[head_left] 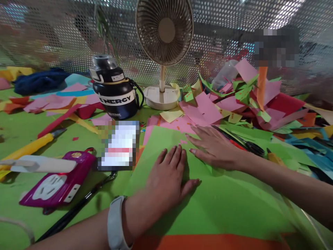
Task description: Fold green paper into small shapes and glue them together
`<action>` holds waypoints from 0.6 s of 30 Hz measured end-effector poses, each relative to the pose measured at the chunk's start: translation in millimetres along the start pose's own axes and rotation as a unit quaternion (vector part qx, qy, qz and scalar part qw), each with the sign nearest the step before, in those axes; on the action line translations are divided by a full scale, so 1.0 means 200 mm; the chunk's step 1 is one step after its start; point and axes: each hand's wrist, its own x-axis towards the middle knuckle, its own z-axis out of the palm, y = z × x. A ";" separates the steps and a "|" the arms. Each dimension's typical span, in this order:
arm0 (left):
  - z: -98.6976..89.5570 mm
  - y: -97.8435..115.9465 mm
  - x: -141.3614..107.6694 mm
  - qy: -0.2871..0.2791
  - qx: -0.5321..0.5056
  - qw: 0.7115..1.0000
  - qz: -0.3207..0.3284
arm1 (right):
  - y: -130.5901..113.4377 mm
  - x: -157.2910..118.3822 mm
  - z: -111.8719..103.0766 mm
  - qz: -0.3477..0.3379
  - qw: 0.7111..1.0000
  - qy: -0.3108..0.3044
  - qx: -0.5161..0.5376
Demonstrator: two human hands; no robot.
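Head view, green paper [221, 205]: lies beneath both hands.
Left hand [166, 177]: laid flat, thumb spread, nearer the body.
Right hand [215, 147]: placed farther forward, fingers parted; nothing gripped.

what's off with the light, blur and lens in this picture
Head view: the square-edged phone is hidden by coarse pixel blocks; head view: dark soft shadows lie on the flat green paper beside the left hand; head view: bright glare streaks the grey perforated mesh at top right, which looks soft.
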 end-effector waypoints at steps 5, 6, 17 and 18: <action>-0.01 0.00 0.00 0.005 0.008 1.000 0.009 | 0.00 0.02 0.01 -0.011 1.000 -0.003 0.020; -0.01 0.00 0.00 0.006 0.012 1.000 0.008 | 0.00 0.02 0.01 -0.012 1.000 -0.007 0.024; -0.02 -0.01 0.00 0.004 0.034 0.999 0.015 | 0.14 -0.11 -0.16 0.040 0.938 0.007 0.344; -0.03 -0.01 0.00 0.001 0.032 0.999 0.015 | 0.15 -0.15 -0.16 0.036 0.917 0.019 0.398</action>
